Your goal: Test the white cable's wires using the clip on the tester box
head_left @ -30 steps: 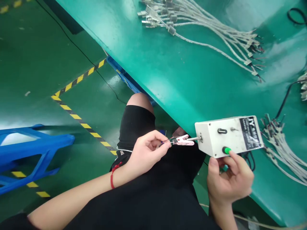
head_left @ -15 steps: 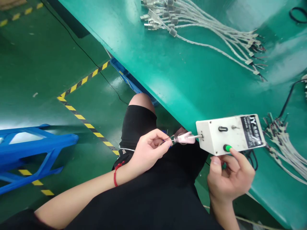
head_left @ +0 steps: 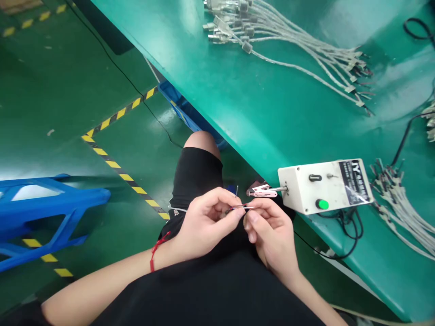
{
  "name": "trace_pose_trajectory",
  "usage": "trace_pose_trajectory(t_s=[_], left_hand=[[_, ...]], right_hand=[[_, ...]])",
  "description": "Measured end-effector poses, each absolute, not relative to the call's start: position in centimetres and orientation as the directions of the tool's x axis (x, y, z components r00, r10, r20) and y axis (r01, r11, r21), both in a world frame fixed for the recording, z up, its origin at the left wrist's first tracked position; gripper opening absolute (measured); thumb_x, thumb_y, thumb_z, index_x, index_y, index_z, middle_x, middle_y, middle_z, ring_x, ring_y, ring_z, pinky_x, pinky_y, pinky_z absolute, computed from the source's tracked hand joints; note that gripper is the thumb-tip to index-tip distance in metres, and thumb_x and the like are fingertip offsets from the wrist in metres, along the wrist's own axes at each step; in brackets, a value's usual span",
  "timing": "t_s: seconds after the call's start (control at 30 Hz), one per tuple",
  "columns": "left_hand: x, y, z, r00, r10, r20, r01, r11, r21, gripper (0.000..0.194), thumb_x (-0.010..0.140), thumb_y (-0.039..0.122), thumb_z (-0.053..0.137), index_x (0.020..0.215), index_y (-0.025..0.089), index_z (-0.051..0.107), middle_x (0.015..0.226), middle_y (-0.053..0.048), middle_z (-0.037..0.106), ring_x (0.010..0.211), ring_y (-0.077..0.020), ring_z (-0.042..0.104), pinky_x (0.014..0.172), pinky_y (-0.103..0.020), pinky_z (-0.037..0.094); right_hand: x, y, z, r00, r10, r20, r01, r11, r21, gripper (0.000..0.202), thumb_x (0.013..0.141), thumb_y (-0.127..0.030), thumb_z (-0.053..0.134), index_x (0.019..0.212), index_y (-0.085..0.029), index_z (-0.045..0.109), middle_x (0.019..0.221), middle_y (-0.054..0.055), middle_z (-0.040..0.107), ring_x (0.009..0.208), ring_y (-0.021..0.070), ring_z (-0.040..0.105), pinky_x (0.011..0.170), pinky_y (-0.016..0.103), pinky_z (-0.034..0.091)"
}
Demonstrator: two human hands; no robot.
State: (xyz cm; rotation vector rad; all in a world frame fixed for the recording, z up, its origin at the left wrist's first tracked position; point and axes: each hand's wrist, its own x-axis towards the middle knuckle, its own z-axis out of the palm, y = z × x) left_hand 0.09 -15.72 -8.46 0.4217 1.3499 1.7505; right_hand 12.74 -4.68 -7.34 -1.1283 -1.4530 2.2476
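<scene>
My left hand (head_left: 212, 222) pinches some thin wires (head_left: 238, 207) above my lap, and one wire end sticks up from its fingers. Close beside it, my right hand (head_left: 272, 231) has its fingertips closed on the other end of the wires. Just above my right hand is a pink clip (head_left: 262, 191) on a metal shaft, with nothing visible in its jaws. The shaft comes out of a white box (head_left: 299, 192) at the table's edge. On the box are a green button (head_left: 321, 204), a black knob and a small switch.
Bundled pale cables (head_left: 292, 40) lie on the green table (head_left: 244, 90); more cables (head_left: 404, 208) lie right of the box. A black cord hangs below the box. A blue bin (head_left: 183, 108) is under the table edge, and a blue frame (head_left: 57, 203) stands at left.
My right hand has left the green button and moved left to the wires. The wires are out of the clip, whose jaws now look parted. My left hand stays nearly in place.
</scene>
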Motion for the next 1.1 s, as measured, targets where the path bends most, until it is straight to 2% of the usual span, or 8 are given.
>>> trace_pose_trajectory(t_s=[0.1,0.37,0.8,0.97,1.1], left_hand=[[0.4,-15.9,-8.0,-0.551,0.812,-0.192,-0.383,-0.041,0.923,0.006,0.094,0.017,0.073,0.095,0.018,0.067,0.086,-0.004,0.068,0.07,-0.0113,0.06,0.06,-0.023,0.046],[0.4,-15.8,-7.7,-0.532,0.818,-0.219,-0.366,0.011,0.931,0.008,0.094,0.023,0.073,0.093,0.017,0.067,0.079,-0.004,0.067,0.068,-0.0132,0.058,0.057,-0.024,0.044],[0.3,-15.7,-8.0,-0.544,0.806,-0.232,-0.384,0.007,0.923,0.008,0.092,0.021,0.075,0.093,0.017,0.068,0.084,-0.005,0.07,0.069,-0.013,0.059,0.059,-0.025,0.046],[0.1,-15.1,-8.7,-0.571,0.749,-0.335,-0.492,0.014,0.87,0.012,0.092,0.024,0.076,0.092,0.016,0.068,0.092,-0.007,0.074,0.06,-0.0077,0.053,0.051,-0.021,0.042],[-0.3,-14.7,-9.4,-0.576,0.729,-0.371,-0.55,-0.009,0.835,0.013,0.091,0.024,0.077,0.092,0.015,0.067,0.099,-0.009,0.075,0.061,-0.0071,0.054,0.046,-0.018,0.04]], right_hand=[[12.9,-4.8,-7.4,-0.659,0.591,-0.466,0.147,-0.506,-0.85,0.012,0.091,-0.029,0.076,0.099,-0.022,0.07,0.066,-0.003,0.063,0.047,0.0074,0.052,0.044,0.019,0.041],[13.0,-5.1,-7.1,-0.662,0.589,-0.463,0.098,-0.545,-0.833,0.008,0.091,-0.027,0.076,0.094,-0.022,0.069,0.062,-0.004,0.061,0.046,0.007,0.049,0.044,0.019,0.038],[13.1,-5.0,-7.7,-0.676,0.559,-0.481,0.089,-0.585,-0.806,0.007,0.094,-0.029,0.072,0.093,-0.023,0.069,0.063,-0.004,0.061,0.048,0.0081,0.049,0.046,0.021,0.037],[12.8,-4.8,-9.2,-0.584,0.662,-0.47,0.081,-0.528,-0.845,0.029,0.103,-0.045,0.056,0.093,-0.021,0.068,0.066,-0.001,0.057,0.057,0.0119,0.047,0.053,0.026,0.037],[12.1,-4.2,-9.6,-0.546,0.691,-0.473,0.047,-0.538,-0.842,0.039,0.103,-0.053,0.053,0.081,-0.022,0.062,0.071,-0.001,0.052,0.06,0.0129,0.042,0.059,0.03,0.037]])
